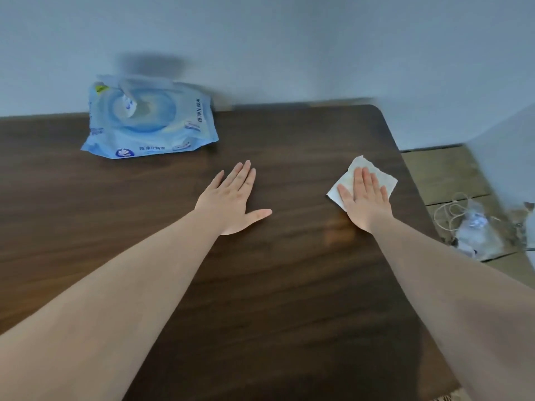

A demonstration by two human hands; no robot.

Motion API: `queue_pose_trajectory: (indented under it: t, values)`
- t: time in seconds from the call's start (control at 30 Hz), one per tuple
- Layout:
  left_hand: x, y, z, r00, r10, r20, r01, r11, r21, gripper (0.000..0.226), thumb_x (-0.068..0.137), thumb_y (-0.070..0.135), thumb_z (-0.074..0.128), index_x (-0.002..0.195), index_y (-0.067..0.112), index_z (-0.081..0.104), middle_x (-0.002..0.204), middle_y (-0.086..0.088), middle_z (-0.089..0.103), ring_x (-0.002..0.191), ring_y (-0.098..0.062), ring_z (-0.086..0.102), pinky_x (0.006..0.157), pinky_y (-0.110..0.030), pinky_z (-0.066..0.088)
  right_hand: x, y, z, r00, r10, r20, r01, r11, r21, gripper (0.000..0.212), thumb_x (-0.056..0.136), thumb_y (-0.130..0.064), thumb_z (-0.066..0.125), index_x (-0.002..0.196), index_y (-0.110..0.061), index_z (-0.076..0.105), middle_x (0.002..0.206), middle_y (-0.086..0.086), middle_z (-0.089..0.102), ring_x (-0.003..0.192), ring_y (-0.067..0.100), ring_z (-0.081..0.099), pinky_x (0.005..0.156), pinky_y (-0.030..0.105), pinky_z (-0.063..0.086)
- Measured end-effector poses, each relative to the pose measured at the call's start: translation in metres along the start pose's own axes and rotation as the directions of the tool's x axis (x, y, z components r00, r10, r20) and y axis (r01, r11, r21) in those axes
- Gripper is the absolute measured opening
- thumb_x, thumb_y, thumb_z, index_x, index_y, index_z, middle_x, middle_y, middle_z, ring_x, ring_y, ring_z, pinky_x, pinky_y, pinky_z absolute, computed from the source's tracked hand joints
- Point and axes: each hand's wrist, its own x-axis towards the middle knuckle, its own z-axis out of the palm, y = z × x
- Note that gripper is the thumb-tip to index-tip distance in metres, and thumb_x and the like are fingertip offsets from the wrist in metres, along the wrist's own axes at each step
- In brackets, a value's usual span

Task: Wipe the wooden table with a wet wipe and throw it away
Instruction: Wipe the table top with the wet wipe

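A white wet wipe [376,175] lies spread flat on the dark wooden table [260,285], near its far right corner. My right hand [364,201] presses flat on top of the wipe, fingers stretched out, covering its near half. My left hand [231,201] rests flat on the bare wood in the middle of the table, palm down, fingers together and thumb out, holding nothing.
A blue pack of wet wipes [147,123] with its flap lifted lies at the back left against the wall. Right of the table, on the wooden floor [440,175], sits a clear bag with rubbish and a string [474,230].
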Motion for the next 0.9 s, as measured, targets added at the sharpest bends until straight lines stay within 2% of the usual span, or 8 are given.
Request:
queue_pose_trajectory:
  t: [0.17, 0.4, 0.5, 0.6, 0.67, 0.77, 0.9]
  values:
    - [0.016, 0.021, 0.010, 0.997, -0.055, 0.058, 0.054, 0.998, 0.027, 0.099, 0.080, 0.079, 0.013, 0.149, 0.014, -0.017, 0.158, -0.002, -0.022, 0.144, -0.015, -0.020, 0.118, -0.042, -0.007, 0.010, 0.035, -0.003, 0.999, 0.051, -0.015, -0.051, 0.998, 0.021, 0.070, 0.095, -0.058, 0.007, 0.149, -0.020, -0.016, 0.160, 0.001, -0.018, 0.147, 0.018, -0.016, 0.118, 0.041, -0.008]
    - [0.013, 0.021, 0.009, 0.996, -0.074, 0.043, 0.074, 0.997, 0.003, 0.098, 0.080, 0.078, 0.015, 0.149, 0.015, -0.014, 0.159, -0.001, -0.019, 0.145, -0.015, -0.017, 0.118, -0.041, -0.007, 0.009, 0.029, -0.003, 1.000, 0.031, -0.002, -0.031, 0.999, 0.023, 0.067, 0.097, -0.054, 0.005, 0.149, -0.018, -0.017, 0.159, 0.003, -0.019, 0.146, 0.020, -0.017, 0.117, 0.041, -0.010]
    - [0.000, 0.020, 0.008, 0.996, -0.069, 0.053, 0.071, 0.997, -0.028, 0.092, 0.084, 0.074, 0.017, 0.149, 0.016, -0.013, 0.159, -0.001, -0.018, 0.146, -0.015, -0.016, 0.117, -0.038, -0.007, 0.005, 0.008, -0.002, 0.999, -0.036, 0.018, 0.036, 0.999, 0.003, 0.067, 0.097, -0.053, 0.005, 0.149, -0.017, -0.018, 0.159, 0.004, -0.019, 0.146, 0.020, -0.017, 0.118, 0.042, -0.009]
    - [-0.025, 0.004, 0.011, 0.993, -0.112, 0.040, 0.115, 0.992, -0.054, 0.090, 0.086, 0.072, 0.017, 0.150, 0.016, -0.012, 0.159, 0.001, -0.018, 0.146, -0.013, -0.015, 0.118, -0.037, -0.004, 0.001, -0.038, 0.000, 0.983, -0.180, 0.037, 0.181, 0.983, -0.019, 0.067, 0.096, -0.053, 0.005, 0.149, -0.017, -0.018, 0.160, 0.003, -0.018, 0.146, 0.018, -0.018, 0.118, 0.041, -0.010]
    - [-0.046, -0.018, 0.013, 0.983, -0.183, 0.030, 0.185, 0.980, -0.080, 0.090, 0.086, 0.072, 0.017, 0.150, 0.017, -0.011, 0.159, 0.001, -0.017, 0.146, -0.013, -0.014, 0.119, -0.039, -0.004, -0.005, -0.081, 0.002, 0.949, -0.313, 0.043, 0.315, 0.948, -0.051, 0.068, 0.096, -0.053, 0.006, 0.149, -0.017, -0.017, 0.160, 0.003, -0.018, 0.146, 0.018, -0.017, 0.119, 0.041, -0.010]
    - [-0.086, -0.061, 0.018, 0.948, -0.319, -0.008, 0.316, 0.943, -0.104, 0.089, 0.086, 0.072, 0.017, 0.151, 0.017, -0.008, 0.160, 0.001, -0.014, 0.146, -0.013, -0.012, 0.118, -0.042, -0.004, -0.024, -0.155, 0.009, 0.855, -0.511, 0.084, 0.518, 0.851, -0.092, 0.067, 0.097, -0.052, 0.008, 0.150, -0.017, -0.014, 0.159, 0.002, -0.018, 0.146, 0.019, -0.018, 0.119, 0.041, -0.010]
    - [-0.158, -0.126, 0.031, 0.839, -0.544, -0.012, 0.537, 0.831, -0.147, 0.089, 0.086, 0.071, 0.019, 0.151, 0.015, -0.005, 0.160, -0.001, -0.011, 0.147, -0.015, -0.010, 0.120, -0.042, 0.001, -0.056, -0.257, 0.029, 0.699, -0.700, 0.142, 0.715, 0.686, -0.138, 0.066, 0.098, -0.052, 0.008, 0.150, -0.019, -0.013, 0.160, 0.001, -0.018, 0.146, 0.019, -0.019, 0.119, 0.041, -0.010]
